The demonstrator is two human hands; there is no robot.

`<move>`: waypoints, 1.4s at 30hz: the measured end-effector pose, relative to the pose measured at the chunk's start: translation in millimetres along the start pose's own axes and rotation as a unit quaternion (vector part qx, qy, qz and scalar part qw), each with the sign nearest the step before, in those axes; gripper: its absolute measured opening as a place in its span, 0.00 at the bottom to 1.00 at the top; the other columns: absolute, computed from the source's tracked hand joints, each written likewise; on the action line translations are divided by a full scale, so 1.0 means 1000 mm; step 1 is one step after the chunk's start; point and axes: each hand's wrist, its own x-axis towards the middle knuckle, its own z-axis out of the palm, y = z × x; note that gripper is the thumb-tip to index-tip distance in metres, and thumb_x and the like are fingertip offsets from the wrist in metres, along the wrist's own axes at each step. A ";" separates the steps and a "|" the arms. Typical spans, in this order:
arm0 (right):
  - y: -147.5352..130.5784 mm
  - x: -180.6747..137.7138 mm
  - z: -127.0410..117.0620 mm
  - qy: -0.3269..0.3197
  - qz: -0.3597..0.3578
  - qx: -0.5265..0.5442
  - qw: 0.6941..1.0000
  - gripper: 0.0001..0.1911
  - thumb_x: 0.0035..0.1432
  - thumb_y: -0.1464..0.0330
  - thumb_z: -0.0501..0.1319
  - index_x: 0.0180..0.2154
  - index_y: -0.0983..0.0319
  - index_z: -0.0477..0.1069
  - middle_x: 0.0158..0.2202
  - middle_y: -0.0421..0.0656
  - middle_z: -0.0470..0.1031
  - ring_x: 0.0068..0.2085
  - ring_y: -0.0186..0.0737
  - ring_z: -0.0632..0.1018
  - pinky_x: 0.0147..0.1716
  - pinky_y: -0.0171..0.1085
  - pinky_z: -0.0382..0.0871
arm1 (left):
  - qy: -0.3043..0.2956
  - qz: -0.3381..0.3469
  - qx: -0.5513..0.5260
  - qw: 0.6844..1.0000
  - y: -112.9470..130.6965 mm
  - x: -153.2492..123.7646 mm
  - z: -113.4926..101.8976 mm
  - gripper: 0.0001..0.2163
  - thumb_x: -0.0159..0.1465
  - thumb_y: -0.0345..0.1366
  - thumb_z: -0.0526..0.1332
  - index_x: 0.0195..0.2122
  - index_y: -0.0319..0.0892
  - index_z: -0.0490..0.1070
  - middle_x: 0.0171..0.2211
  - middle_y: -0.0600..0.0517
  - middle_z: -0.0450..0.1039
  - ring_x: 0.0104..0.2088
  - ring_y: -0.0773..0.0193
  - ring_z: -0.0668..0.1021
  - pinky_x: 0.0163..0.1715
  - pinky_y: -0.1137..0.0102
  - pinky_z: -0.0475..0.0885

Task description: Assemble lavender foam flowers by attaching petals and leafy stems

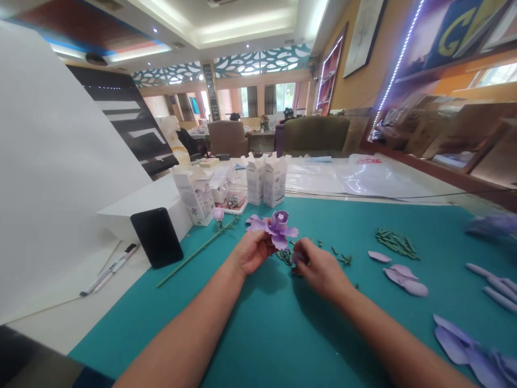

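Observation:
My left hand [252,252] grips the base of a lilac foam flower [274,226], whose petals spread above my fingers. My right hand [321,269] pinches a small purple foam piece [298,258] close to the flower, just above a dark green foam scrap [285,257]. To the left, a lilac bud on a long green stem [197,250] lies on the teal mat [242,345]. Loose lilac petals [405,280] and green foam strips [396,242] lie to the right of my hands.
White boxes [274,180] stand beyond the mat, beside a black tablet [156,237] and pens [109,269]. More petals [464,345] and purple rods [498,285] lie at the right. Clear plastic sheeting [363,178] spreads behind the mat.

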 end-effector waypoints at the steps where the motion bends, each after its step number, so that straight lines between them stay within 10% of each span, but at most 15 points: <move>1: 0.005 0.001 -0.004 0.020 0.029 0.045 0.998 0.07 0.55 0.69 0.54 0.37 0.57 0.67 0.29 0.39 0.73 0.29 0.38 0.72 0.29 0.35 0.61 | -0.002 -0.003 0.003 1.000 -0.001 0.000 0.001 0.11 0.49 0.30 0.67 0.35 0.40 0.73 0.29 0.51 0.76 0.28 0.66 0.76 0.33 0.71 0.70; 11: 0.018 0.014 -0.036 0.109 0.115 0.394 0.905 0.11 0.43 0.62 0.66 0.28 0.60 0.70 0.23 0.38 0.73 0.27 0.36 0.72 0.28 0.37 0.63 | -0.023 -0.040 0.046 0.998 -0.007 -0.006 0.013 0.14 0.49 0.32 0.68 0.38 0.41 0.74 0.34 0.48 0.78 0.30 0.64 0.77 0.30 0.72 0.70; 42: 0.000 0.007 -0.037 0.033 0.178 0.523 0.833 0.14 0.43 0.61 0.67 0.23 0.61 0.65 0.17 0.34 0.65 0.17 0.27 0.64 0.18 0.32 0.54 | -0.043 -0.026 0.029 0.998 -0.011 -0.004 0.015 0.15 0.45 0.36 0.73 0.32 0.39 0.73 0.27 0.54 0.72 0.28 0.70 0.72 0.29 0.75 0.66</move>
